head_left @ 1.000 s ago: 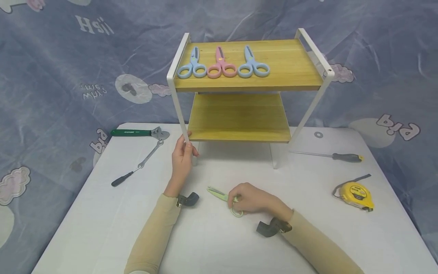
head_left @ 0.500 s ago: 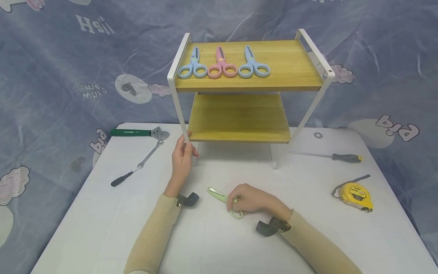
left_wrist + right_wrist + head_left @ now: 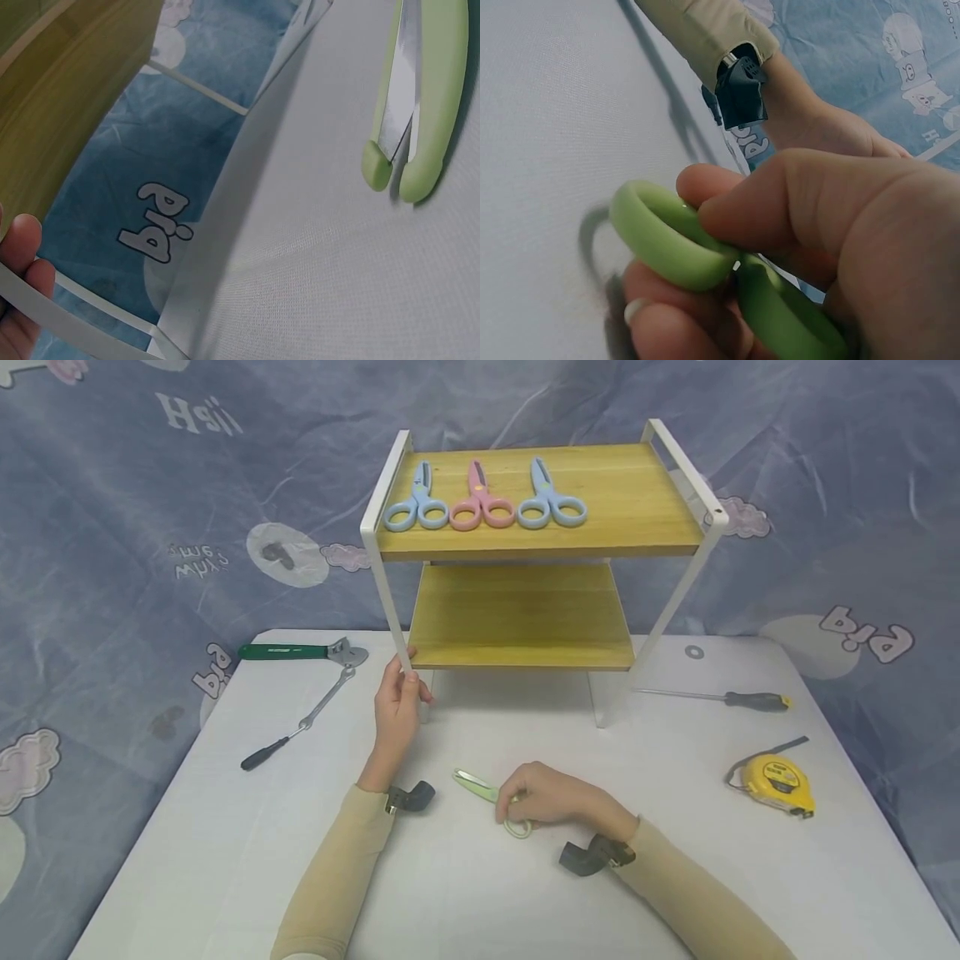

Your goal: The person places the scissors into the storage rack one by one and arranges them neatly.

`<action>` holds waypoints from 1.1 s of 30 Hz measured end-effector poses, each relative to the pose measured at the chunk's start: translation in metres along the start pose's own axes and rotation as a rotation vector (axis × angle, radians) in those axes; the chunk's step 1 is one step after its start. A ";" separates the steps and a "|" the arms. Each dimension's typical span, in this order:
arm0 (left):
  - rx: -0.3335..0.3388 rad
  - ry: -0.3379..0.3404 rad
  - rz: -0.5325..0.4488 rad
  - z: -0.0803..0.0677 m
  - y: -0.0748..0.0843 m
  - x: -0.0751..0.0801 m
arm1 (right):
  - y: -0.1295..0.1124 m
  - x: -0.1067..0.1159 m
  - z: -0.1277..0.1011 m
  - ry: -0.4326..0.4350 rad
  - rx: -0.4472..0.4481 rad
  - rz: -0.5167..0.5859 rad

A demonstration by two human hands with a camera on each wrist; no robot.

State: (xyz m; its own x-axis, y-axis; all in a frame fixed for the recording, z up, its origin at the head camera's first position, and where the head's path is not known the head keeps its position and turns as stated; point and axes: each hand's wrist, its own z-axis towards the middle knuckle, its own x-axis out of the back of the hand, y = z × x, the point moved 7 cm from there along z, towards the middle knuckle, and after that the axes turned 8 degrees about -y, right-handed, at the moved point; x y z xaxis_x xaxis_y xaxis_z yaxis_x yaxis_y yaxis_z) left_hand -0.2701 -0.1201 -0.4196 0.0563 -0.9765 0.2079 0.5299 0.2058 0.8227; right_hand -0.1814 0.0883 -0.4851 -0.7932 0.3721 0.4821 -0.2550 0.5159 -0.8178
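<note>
My right hand [image 3: 551, 793] pinches a pair of light green scissors [image 3: 476, 786] by the handle loops, low over the white table. In the right wrist view thumb and fingers close on one green loop [image 3: 667, 247]. The blades point toward the upper left, slightly parted in the left wrist view [image 3: 420, 97]. My left hand [image 3: 397, 703] grips the front left leg of a two-tier shelf [image 3: 622, 502] with white frame and wooden boards. On its top board lie blue scissors [image 3: 417, 502], pink scissors [image 3: 480, 502] and another blue pair [image 3: 550, 500], side by side, handles toward me.
On the left lie a green-handled adjustable wrench [image 3: 300, 652], a small wrench [image 3: 326, 697] and a black-handled tool [image 3: 264, 752]. To the right are a washer [image 3: 694, 652], a screwdriver [image 3: 753, 701] and a yellow tape measure [image 3: 778, 783]. Patterned blue-grey cloth [image 3: 150, 485] hangs behind the table.
Both hands keep their places and holds. Only a slight shift of the whole head view shows.
</note>
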 end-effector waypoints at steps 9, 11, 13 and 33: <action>0.020 0.007 -0.018 0.002 0.001 0.001 | -0.001 0.002 0.002 0.002 -0.005 0.011; 0.027 0.007 -0.020 0.002 0.003 0.001 | -0.002 0.002 0.002 -0.002 0.002 0.012; 0.026 0.004 -0.025 0.002 0.013 0.002 | -0.003 0.002 0.002 -0.008 0.006 0.016; 0.024 -0.021 -0.055 0.001 0.033 0.001 | -0.014 0.020 -0.011 -0.039 0.135 0.010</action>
State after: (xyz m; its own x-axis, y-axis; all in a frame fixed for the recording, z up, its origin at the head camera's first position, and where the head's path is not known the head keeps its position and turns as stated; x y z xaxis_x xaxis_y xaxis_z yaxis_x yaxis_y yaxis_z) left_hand -0.2531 -0.1145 -0.3916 0.0101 -0.9849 0.1727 0.5111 0.1535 0.8457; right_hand -0.1877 0.0974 -0.4601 -0.8164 0.3447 0.4633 -0.3173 0.4025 -0.8587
